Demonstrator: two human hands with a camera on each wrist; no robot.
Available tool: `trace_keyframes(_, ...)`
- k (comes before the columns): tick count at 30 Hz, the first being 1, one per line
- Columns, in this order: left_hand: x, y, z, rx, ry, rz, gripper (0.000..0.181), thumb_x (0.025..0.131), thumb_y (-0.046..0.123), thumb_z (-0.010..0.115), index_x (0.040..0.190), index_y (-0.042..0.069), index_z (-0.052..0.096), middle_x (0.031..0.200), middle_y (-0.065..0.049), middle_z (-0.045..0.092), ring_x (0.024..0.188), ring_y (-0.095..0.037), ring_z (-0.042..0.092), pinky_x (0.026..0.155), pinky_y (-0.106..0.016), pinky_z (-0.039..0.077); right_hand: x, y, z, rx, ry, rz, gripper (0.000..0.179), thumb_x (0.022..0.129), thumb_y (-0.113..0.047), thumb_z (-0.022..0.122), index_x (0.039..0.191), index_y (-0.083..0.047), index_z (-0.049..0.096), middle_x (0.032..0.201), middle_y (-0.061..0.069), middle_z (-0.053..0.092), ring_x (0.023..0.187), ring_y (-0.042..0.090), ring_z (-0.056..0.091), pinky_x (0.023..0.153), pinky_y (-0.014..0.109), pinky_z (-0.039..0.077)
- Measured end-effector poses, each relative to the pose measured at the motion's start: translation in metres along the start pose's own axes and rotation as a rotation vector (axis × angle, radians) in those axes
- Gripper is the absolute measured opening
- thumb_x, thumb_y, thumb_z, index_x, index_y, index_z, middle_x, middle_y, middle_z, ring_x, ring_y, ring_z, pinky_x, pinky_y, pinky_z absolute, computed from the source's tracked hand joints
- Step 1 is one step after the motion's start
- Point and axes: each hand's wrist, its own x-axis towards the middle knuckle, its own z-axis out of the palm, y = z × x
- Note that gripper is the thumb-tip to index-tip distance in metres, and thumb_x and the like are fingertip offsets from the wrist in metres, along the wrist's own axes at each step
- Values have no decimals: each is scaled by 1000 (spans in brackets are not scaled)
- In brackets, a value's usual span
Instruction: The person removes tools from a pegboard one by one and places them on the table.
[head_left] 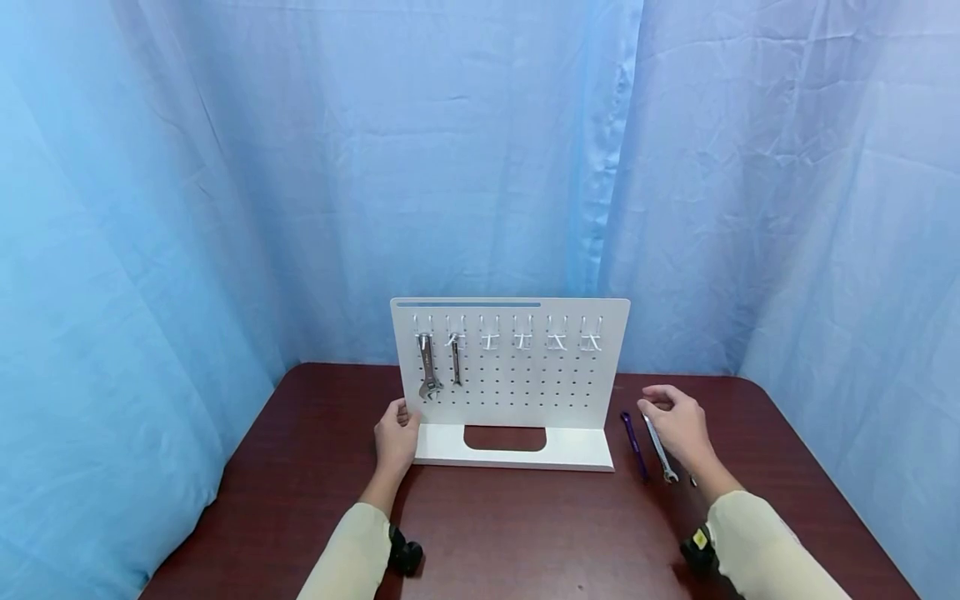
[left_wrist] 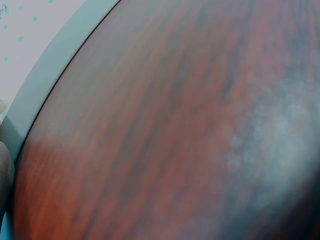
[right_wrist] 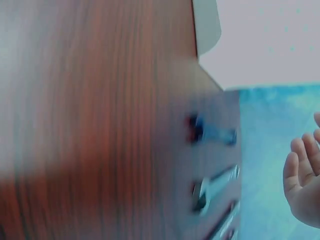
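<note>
A white pegboard stand (head_left: 517, 414) stands upright on the table. My left hand (head_left: 397, 436) grips its lower left edge; in the left wrist view only a bit of the fingers (left_wrist: 5, 170) shows beside the board. An adjustable wrench (head_left: 427, 367) and a smaller silver wrench (head_left: 456, 360) hang from the two leftmost hooks. To the right of the stand, my right hand (head_left: 678, 425) hovers with loosely bent fingers, holding nothing. Under and beside it lie a purple wrench (head_left: 634, 446) and a silver wrench (head_left: 661, 452). More tools (right_wrist: 225, 220), partly cut off, lie beyond them in the right wrist view.
Further white hooks (head_left: 522, 340) in a row along the board carry nothing. The dark red wooden table (head_left: 510, 533) has rounded far corners. Light blue curtains (head_left: 450, 167) close off the back and both sides.
</note>
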Motion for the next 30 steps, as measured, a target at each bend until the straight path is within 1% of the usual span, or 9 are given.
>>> trace_keyframes(3, 1, 0, 1, 4, 4, 3, 36, 96, 11, 66, 130, 0, 62, 118, -18, 65, 109, -32, 62, 94, -48, 51, -3, -14, 8, 93, -18, -8, 27, 97, -19, 69, 118, -2, 69, 105, 15, 70, 88, 11, 64, 67, 20, 51)
trace_keyframes(6, 1, -1, 1, 1, 6, 7, 37, 96, 11, 66, 130, -1, 62, 118, -19, 65, 110, -33, 62, 94, -49, 51, -6, -29, 16, 194, -74, -10, 28, 96, -15, 69, 118, 2, 67, 106, 17, 70, 86, 7, 64, 68, 20, 52)
trace_keyframes(9, 2, -1, 1, -3, 3, 7, 37, 96, 12, 66, 130, 0, 62, 119, -18, 65, 110, -32, 61, 95, -48, 51, -10, -43, 22, 271, -138, 5, 30, 96, -14, 69, 120, 5, 66, 106, 17, 68, 87, 11, 65, 72, 23, 55)
trace_keyframes(13, 2, -1, 1, 0, 7, 15, 37, 95, 11, 66, 130, -1, 62, 118, -18, 65, 109, -32, 62, 94, -48, 51, -15, -61, 31, 329, -199, 6, 31, 96, -12, 69, 121, 6, 66, 105, 17, 67, 88, 17, 63, 75, 30, 56)
trace_keyframes(18, 1, 0, 1, 2, 12, 22, 36, 95, 10, 66, 129, -2, 62, 117, -19, 65, 109, -33, 62, 93, -50, 51, -19, -79, 46, 372, -250, 22, 32, 96, -12, 70, 122, 6, 66, 106, 15, 67, 90, 14, 61, 78, 31, 56)
trace_keyframes(20, 0, 1, 0, -1, 9, 18, 36, 95, 11, 66, 129, -2, 62, 118, -20, 65, 109, -34, 62, 94, -50, 51, -20, -85, 52, 397, -268, 31, 33, 95, -13, 71, 123, 5, 66, 108, 16, 69, 92, 13, 63, 80, 34, 57)
trace_keyframes(22, 0, 2, 0, -7, 6, 14, 36, 96, 11, 66, 130, -2, 62, 118, -20, 64, 110, -34, 61, 94, -50, 51, -20, -92, 58, 438, -291, 39, 34, 95, -13, 71, 124, 6, 66, 112, 19, 69, 95, 14, 64, 84, 38, 57)
trace_keyframes(27, -1, 2, -1, -14, -9, -1, 38, 97, 12, 65, 132, -1, 60, 122, -20, 63, 113, -34, 61, 96, -50, 50, -20, -113, 73, 520, -351, 31, 37, 96, -12, 69, 127, 7, 63, 123, 25, 66, 105, 20, 66, 91, 47, 54)
trace_keyframes(30, -1, 0, -1, -12, -11, -12, 39, 97, 13, 65, 133, -1, 60, 123, -19, 63, 114, -34, 60, 97, -49, 50, -20, -126, 81, 538, -365, 20, 36, 96, -12, 69, 128, 5, 64, 124, 23, 66, 108, 23, 66, 94, 52, 53)
